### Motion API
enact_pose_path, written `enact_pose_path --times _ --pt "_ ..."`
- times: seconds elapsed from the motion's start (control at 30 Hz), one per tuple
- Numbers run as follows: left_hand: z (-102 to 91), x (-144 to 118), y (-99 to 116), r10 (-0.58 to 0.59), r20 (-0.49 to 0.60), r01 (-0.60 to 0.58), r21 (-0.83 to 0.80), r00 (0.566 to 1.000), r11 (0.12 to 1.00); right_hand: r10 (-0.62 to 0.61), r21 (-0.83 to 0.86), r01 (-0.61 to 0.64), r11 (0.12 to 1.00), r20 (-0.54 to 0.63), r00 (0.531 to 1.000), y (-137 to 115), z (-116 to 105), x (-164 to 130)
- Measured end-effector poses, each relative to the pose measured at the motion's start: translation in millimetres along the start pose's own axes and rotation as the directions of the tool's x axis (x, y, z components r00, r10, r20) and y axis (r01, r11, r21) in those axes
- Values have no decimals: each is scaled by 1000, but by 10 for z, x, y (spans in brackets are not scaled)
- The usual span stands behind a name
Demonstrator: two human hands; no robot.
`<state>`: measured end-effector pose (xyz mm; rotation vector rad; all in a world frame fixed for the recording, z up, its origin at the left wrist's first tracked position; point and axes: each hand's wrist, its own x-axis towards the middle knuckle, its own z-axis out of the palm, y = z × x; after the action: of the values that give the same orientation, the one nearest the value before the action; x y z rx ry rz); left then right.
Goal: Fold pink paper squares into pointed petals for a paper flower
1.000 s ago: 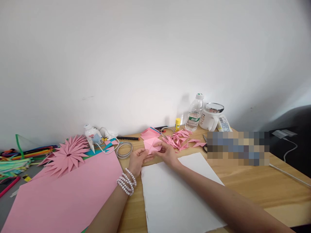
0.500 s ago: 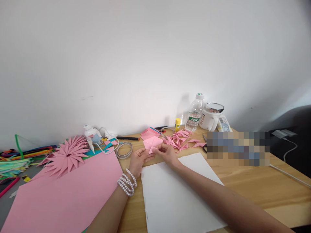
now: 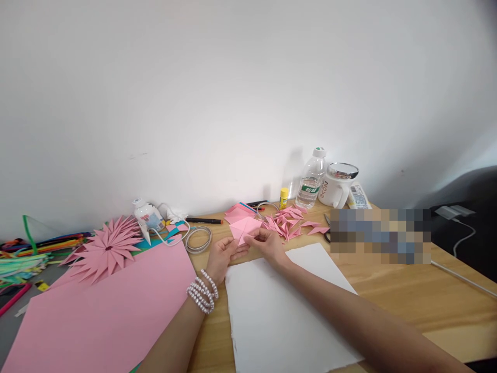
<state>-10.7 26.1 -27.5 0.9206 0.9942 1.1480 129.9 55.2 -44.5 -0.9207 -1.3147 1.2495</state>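
Observation:
A small pink paper square (image 3: 244, 226) with crossing crease lines is held up between my two hands, above the far edge of a white board (image 3: 287, 311). My left hand (image 3: 224, 255) pinches its lower left corner. On the lower right side, the thumb and fingers of my right hand (image 3: 268, 246) are closed on the same sheet. Right behind it lies a stack of pink paper squares (image 3: 238, 210). Folded pink paper pieces (image 3: 285, 225) are heaped just beyond my right hand.
To the left, a pink folded-paper rosette (image 3: 108, 248) rests on a large pink sheet (image 3: 116, 311). Behind stand a glue bottle (image 3: 149, 215), a glue stick (image 3: 284, 198), a water bottle (image 3: 310, 181) and a white mug (image 3: 337, 185). A cable coil (image 3: 199, 240) and scissors (image 3: 328, 230) lie nearby.
Both hands hold almost the same pose on the pink paper square. The sheet has shifted very slightly; nothing was let go.

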Motion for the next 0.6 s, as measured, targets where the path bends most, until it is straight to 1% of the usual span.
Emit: enact_pose_path --times 0.27,0.4,0.6 --pt "31 -15 24 8 12 -8 1 1000 1000 3 -34 -4 999 -12 1000 -17 -2 -2" --pt "17 -11 16 9 28 -9 -6 1000 1000 8 -22 -9 1000 -16 1000 -26 -4 -3" --pt "11 -10 9 9 -2 -9 11 1000 1000 23 23 -23 999 -2 1000 -60 19 -18"
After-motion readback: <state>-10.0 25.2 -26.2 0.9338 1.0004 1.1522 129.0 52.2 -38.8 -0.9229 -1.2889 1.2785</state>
